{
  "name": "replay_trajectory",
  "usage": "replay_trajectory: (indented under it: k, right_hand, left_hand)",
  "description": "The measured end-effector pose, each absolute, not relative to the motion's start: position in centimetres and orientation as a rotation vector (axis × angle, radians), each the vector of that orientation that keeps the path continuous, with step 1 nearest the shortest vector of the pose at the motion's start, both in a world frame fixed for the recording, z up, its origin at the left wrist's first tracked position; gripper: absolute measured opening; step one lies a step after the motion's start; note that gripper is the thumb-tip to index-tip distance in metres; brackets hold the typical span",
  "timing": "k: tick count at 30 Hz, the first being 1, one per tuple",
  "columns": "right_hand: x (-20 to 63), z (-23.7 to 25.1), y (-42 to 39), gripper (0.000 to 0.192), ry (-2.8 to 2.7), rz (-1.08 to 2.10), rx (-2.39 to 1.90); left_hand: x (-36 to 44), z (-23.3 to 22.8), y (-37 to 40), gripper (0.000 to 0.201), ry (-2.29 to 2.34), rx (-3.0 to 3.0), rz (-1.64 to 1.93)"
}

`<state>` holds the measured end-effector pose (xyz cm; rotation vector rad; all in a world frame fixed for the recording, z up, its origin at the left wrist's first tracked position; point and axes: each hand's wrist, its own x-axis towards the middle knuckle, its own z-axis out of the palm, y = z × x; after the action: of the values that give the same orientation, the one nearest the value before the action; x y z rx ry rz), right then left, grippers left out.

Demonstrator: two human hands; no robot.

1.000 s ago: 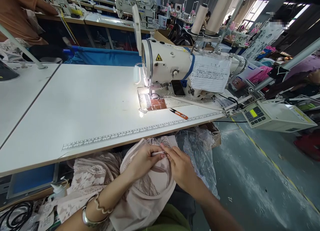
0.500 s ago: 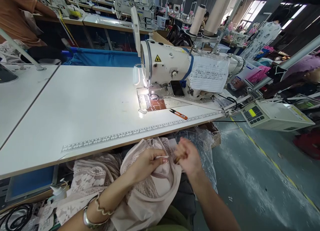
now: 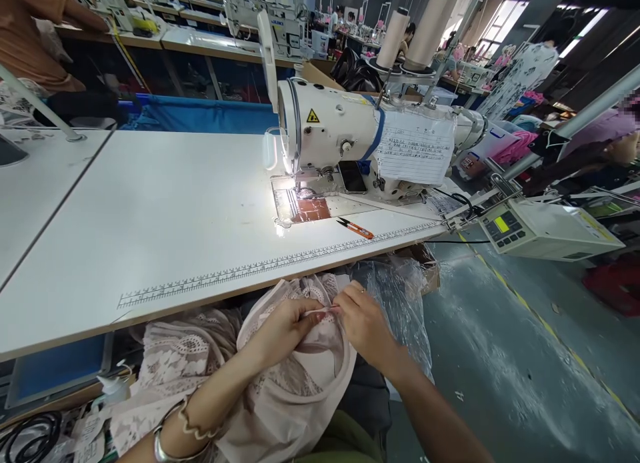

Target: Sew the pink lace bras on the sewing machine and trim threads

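- While you sit at the table (image 3: 150, 209), both your hands are low, below its front edge, over your lap.
- Your left hand (image 3: 280, 329) is closed on the lace garment (image 3: 295, 383); the thumb and fingers pinch a small white strip (image 3: 320, 311) at the top of the cloth.
- Your right hand (image 3: 363, 323) meets the left one from the right side; its fingertips pinch narrow at the same strip, so the two hands almost touch.
- The garment lies under both hands and hangs down over your lap. More lace (image 3: 175, 356) spreads to the left, under your left forearm.
- Your left wrist carries a metal bangle (image 3: 163, 446) and a coiled hair tie (image 3: 193, 423).
- A clear plastic bag (image 3: 405, 296) is just behind your right hand, near the table edge.
- On the table, well apart from your hands, stands the sewing machine (image 3: 335, 126), with its lamp on.
- Orange snips (image 3: 356, 228) lie on the table, near the machine, beside the printed ruler (image 3: 280, 261).
- A control box (image 3: 545, 229) hangs at the right end of the table.
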<state>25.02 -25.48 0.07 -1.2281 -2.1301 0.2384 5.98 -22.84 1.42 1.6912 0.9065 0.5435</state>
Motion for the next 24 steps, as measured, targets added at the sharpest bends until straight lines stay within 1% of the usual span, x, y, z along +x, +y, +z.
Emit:
replay_trajectory:
  k: [2, 5, 7, 9, 12, 14, 16, 18, 21, 22, 24]
  right_hand:
    - [25.2, 0.1, -25.0, 0.033, -2.006, 0.393, -1.175]
    - [25.0, 0.1, -24.8, 0.039, -1.841, 0.852, -1.011]
    - [25.1, -0.4, -24.8, 0.042, -1.867, 1.054, -1.002]
    - [26.0, -1.3, -24.5, 0.04, -2.004, 1.008, -1.231]
    - [28.9, -2.4, -23.3, 0.032, -2.078, 0.758, -1.643]
    - [30.7, -2.6, -22.5, 0.025, -2.035, 0.705, -1.753]
    - [31.6, -2.3, -22.1, 0.023, -2.017, 0.696, -1.787]
    - [31.2, -1.6, -22.1, 0.03, -2.066, 0.825, -1.605]
    - [29.4, 0.1, -22.5, 0.041, -2.141, 1.066, -1.065]
    - [28.9, 0.7, -22.7, 0.042, -2.136, 1.077, -0.947]
    - [28.3, 1.8, -23.1, 0.041, -2.101, 1.004, -0.893]
  left_hand:
    - [6.0, 1.4, -22.8, 0.03, 0.884, 1.68, 0.538]
    - [6.3, 1.2, -22.8, 0.03, 0.841, 1.633, 0.539]
    - [6.3, 1.1, -22.8, 0.029, 0.806, 1.614, 0.527]
    - [6.1, 0.9, -22.9, 0.029, 0.803, 1.622, 0.535]
    - [5.4, 0.9, -22.9, 0.033, 0.842, 1.646, 0.576]
    - [5.1, 1.2, -22.8, 0.035, 0.843, 1.677, 0.576]
    - [5.0, 1.7, -22.7, 0.034, 0.827, 1.719, 0.551]
    - [5.0, 2.5, -22.5, 0.03, 0.791, 1.739, 0.523]
    - [4.7, 3.8, -21.9, 0.027, 0.693, 1.747, 0.477]
    - [4.4, 4.2, -21.7, 0.028, 0.661, 1.775, 0.459]
    - [3.9, 4.7, -21.4, 0.029, 0.659, 1.896, 0.445]
